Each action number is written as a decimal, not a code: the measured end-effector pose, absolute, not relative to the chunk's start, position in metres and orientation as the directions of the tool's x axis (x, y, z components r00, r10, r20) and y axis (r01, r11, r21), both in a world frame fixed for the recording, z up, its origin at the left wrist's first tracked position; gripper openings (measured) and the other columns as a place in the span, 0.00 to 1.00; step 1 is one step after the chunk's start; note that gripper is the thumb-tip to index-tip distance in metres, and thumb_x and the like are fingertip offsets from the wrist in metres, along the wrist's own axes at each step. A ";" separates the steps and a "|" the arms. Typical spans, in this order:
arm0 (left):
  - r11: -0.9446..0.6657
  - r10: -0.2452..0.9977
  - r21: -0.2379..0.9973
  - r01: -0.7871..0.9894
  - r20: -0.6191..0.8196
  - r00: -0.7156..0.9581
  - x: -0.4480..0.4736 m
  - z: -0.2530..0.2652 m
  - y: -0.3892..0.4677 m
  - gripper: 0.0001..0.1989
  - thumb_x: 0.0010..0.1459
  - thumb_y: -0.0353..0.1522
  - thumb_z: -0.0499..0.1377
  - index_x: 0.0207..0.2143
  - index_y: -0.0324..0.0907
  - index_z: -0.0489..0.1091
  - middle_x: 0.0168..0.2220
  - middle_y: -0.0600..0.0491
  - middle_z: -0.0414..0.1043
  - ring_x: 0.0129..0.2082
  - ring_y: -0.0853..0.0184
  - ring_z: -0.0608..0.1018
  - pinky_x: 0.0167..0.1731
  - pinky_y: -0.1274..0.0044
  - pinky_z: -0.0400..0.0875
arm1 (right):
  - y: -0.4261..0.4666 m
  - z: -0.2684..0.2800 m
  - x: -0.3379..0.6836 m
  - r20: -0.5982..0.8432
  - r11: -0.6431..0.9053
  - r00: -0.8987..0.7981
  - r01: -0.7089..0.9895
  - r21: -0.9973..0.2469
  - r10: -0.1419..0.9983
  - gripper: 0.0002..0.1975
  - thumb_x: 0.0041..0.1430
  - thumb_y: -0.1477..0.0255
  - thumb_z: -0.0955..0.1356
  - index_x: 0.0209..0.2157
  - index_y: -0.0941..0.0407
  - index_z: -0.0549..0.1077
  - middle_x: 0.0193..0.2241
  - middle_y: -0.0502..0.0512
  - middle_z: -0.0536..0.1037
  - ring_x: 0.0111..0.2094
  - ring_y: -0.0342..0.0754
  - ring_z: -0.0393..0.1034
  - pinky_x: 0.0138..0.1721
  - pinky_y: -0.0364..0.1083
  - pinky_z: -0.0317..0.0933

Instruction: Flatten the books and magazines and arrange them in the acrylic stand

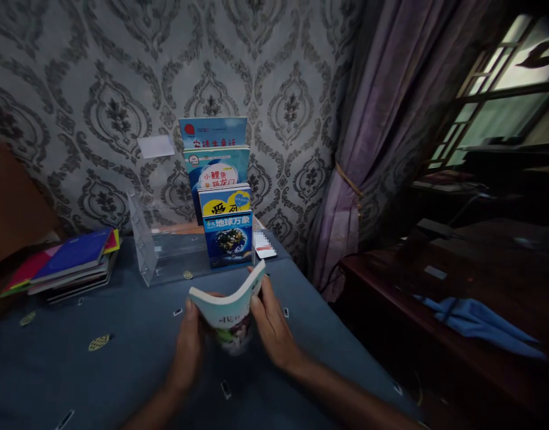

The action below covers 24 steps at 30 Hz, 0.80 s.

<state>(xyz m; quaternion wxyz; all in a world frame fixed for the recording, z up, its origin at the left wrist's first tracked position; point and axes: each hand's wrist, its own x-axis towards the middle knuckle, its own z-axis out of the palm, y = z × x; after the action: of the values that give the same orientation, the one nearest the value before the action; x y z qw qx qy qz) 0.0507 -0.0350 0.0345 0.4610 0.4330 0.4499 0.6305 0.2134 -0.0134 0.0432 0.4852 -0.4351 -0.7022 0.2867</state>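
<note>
A pale teal paperback book (pixel 233 316) is bent into a curve between my hands, its cover facing me and its white page edges upward. My left hand (pixel 190 334) grips its left side, thumb in front. On the right edge, my right hand (pixel 269 319) is closed with the thumb pressed on the cover. Just beyond stands a clear tiered book rack (pixel 142 245). Its right side holds several books in steps; the front one is a blue book with a globe (pixel 230 239), and a teal book (pixel 218 173) rises behind it. The rack's left part shows no books.
Stacked books and folders (pixel 73 260) lie at the left of the blue-covered table (pixel 135 346). A white card (pixel 264 245) lies right of the rack. A purple curtain (pixel 346 203) hangs beyond the table's right edge, near a dark red bench (pixel 391 298) with a blue cloth (pixel 480 325).
</note>
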 end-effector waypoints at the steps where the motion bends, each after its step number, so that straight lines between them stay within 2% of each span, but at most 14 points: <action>1: -0.181 0.968 0.961 -0.209 0.137 -0.212 0.052 0.038 -0.027 0.35 0.64 0.59 0.47 0.49 0.41 0.77 0.43 0.49 0.81 0.52 0.54 0.79 0.52 0.67 0.77 | -0.008 0.047 0.211 0.460 0.489 -0.167 0.319 -0.812 0.872 0.28 0.71 0.55 0.54 0.65 0.54 0.56 0.58 0.61 0.72 0.62 0.54 0.64 0.60 0.52 0.63; 5: -0.295 0.926 0.938 -0.181 0.233 -0.297 0.050 0.058 0.012 0.36 0.64 0.59 0.46 0.44 0.39 0.77 0.41 0.46 0.81 0.50 0.52 0.79 0.51 0.65 0.77 | 0.021 0.063 0.204 0.566 0.588 -0.168 0.315 -0.745 0.807 0.25 0.70 0.54 0.55 0.58 0.56 0.61 0.45 0.59 0.78 0.48 0.56 0.73 0.50 0.52 0.68; 7: -0.385 0.877 0.918 -0.096 0.331 -0.349 0.048 0.073 0.034 0.37 0.65 0.59 0.44 0.46 0.38 0.77 0.44 0.45 0.80 0.53 0.52 0.78 0.55 0.64 0.73 | 0.042 0.075 0.203 0.628 0.636 -0.140 0.311 -0.706 0.766 0.25 0.69 0.52 0.57 0.55 0.56 0.62 0.41 0.58 0.78 0.42 0.55 0.73 0.45 0.52 0.68; 12: -0.465 0.755 0.881 0.088 0.447 -0.479 0.048 0.108 0.089 0.31 0.68 0.53 0.46 0.57 0.40 0.69 0.60 0.44 0.70 0.65 0.56 0.66 0.66 0.65 0.57 | 0.099 0.110 0.208 0.780 0.734 -0.010 0.345 -0.584 0.625 0.22 0.68 0.50 0.58 0.49 0.54 0.64 0.40 0.57 0.76 0.42 0.54 0.71 0.45 0.53 0.67; 14: -0.494 0.732 0.865 0.084 0.466 -0.497 0.051 0.112 0.109 0.32 0.68 0.55 0.45 0.58 0.42 0.69 0.60 0.44 0.69 0.64 0.57 0.67 0.65 0.64 0.58 | 0.117 0.116 0.212 0.796 0.746 -0.011 0.358 -0.562 0.605 0.21 0.68 0.51 0.58 0.48 0.53 0.64 0.39 0.56 0.75 0.41 0.53 0.70 0.45 0.52 0.66; 16: -0.552 0.723 0.833 0.035 0.499 -0.478 0.053 0.110 0.125 0.34 0.67 0.57 0.44 0.56 0.41 0.70 0.58 0.43 0.71 0.61 0.58 0.71 0.63 0.65 0.62 | 0.131 0.113 0.216 0.788 0.734 -0.026 0.384 -0.560 0.615 0.19 0.68 0.52 0.59 0.46 0.53 0.64 0.36 0.54 0.74 0.38 0.52 0.69 0.43 0.51 0.65; 19: -0.653 0.677 0.757 0.011 0.591 -0.439 0.055 0.098 0.142 0.35 0.63 0.59 0.48 0.49 0.39 0.72 0.50 0.43 0.75 0.54 0.59 0.75 0.56 0.69 0.68 | 0.147 0.101 0.223 0.785 0.733 -0.056 0.403 -0.548 0.617 0.16 0.68 0.54 0.60 0.41 0.52 0.63 0.34 0.52 0.72 0.36 0.50 0.67 0.41 0.49 0.63; 21: -0.691 0.623 0.718 0.085 0.651 -0.433 0.054 0.089 0.148 0.33 0.61 0.60 0.51 0.43 0.40 0.72 0.43 0.46 0.75 0.46 0.62 0.77 0.49 0.73 0.71 | 0.155 0.093 0.226 0.791 0.746 -0.081 0.401 -0.531 0.607 0.14 0.68 0.55 0.60 0.38 0.52 0.62 0.32 0.51 0.70 0.36 0.50 0.66 0.40 0.48 0.62; 24: -0.696 0.563 0.672 0.252 0.729 -0.390 0.051 0.080 0.151 0.30 0.63 0.59 0.49 0.37 0.41 0.68 0.34 0.51 0.72 0.36 0.66 0.75 0.39 0.76 0.70 | 0.165 0.085 0.230 0.781 0.743 -0.114 0.417 -0.523 0.613 0.13 0.68 0.57 0.60 0.36 0.51 0.60 0.30 0.49 0.67 0.34 0.49 0.63 0.38 0.47 0.59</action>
<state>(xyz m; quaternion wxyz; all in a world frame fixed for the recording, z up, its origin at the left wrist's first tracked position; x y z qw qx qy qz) 0.0509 0.1506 0.0798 0.1045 0.5423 0.3755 0.7443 0.2301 0.1649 0.0849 0.5674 -0.3476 -0.7414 0.0864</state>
